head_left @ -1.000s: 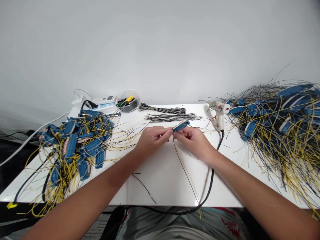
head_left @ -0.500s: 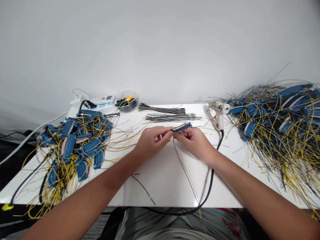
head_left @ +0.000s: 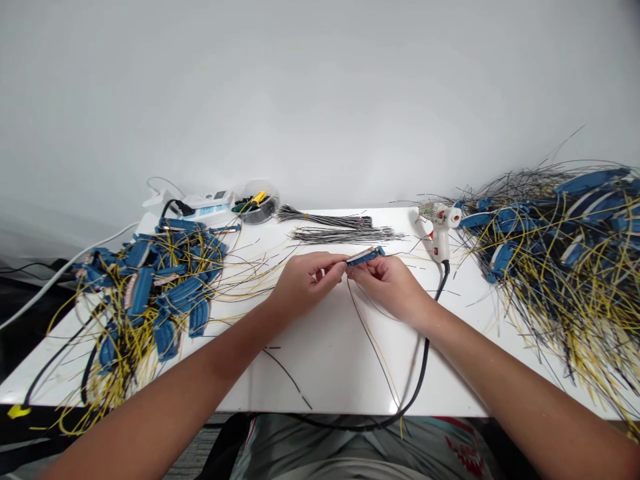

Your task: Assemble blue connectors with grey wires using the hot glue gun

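Observation:
A small curved blue piece (head_left: 366,255) is held up over the middle of the white table (head_left: 335,373). My left hand (head_left: 311,279) pinches its left end, fingertips closed. Around its right part and underside, the fingers of my right hand (head_left: 384,280) are closed. The fingertips of both hands nearly touch. One dark wire and one yellow wire (head_left: 373,340) hang from the piece down to the table's front edge.
Blue pieces with yellow and black wires are heaped at left (head_left: 140,287) and right (head_left: 595,227). A glue gun (head_left: 441,230) with a black cord stands right of my hands. Behind lie wire bundles (head_left: 345,235), a tool tub (head_left: 256,203) and a power strip (head_left: 207,205).

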A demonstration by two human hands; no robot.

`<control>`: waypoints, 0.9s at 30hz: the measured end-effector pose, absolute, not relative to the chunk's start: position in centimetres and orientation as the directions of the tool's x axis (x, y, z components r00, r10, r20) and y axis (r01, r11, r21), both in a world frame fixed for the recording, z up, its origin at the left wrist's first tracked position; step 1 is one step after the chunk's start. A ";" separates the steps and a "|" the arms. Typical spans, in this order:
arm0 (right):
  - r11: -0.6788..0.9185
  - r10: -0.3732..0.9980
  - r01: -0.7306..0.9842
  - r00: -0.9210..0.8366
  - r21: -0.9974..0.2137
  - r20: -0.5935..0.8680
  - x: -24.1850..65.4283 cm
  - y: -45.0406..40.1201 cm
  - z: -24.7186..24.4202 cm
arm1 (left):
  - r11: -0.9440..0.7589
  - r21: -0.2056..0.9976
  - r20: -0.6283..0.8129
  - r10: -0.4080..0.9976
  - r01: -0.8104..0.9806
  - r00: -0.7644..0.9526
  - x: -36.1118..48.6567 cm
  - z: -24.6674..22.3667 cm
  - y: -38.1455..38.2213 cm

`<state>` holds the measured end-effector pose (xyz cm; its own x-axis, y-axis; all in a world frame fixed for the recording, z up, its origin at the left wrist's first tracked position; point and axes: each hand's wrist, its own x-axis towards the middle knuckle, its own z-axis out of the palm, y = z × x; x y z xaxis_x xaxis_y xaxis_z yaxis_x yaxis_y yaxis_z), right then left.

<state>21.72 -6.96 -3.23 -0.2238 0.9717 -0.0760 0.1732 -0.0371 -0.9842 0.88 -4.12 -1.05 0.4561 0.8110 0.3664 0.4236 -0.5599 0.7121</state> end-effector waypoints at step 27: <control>-0.033 0.973 0.156 -0.219 -0.987 -0.067 21.7 -6.9 -3.2 | -0.565 0.714 0.360 0.803 0.413 0.476 0.8 -1.1 -4.0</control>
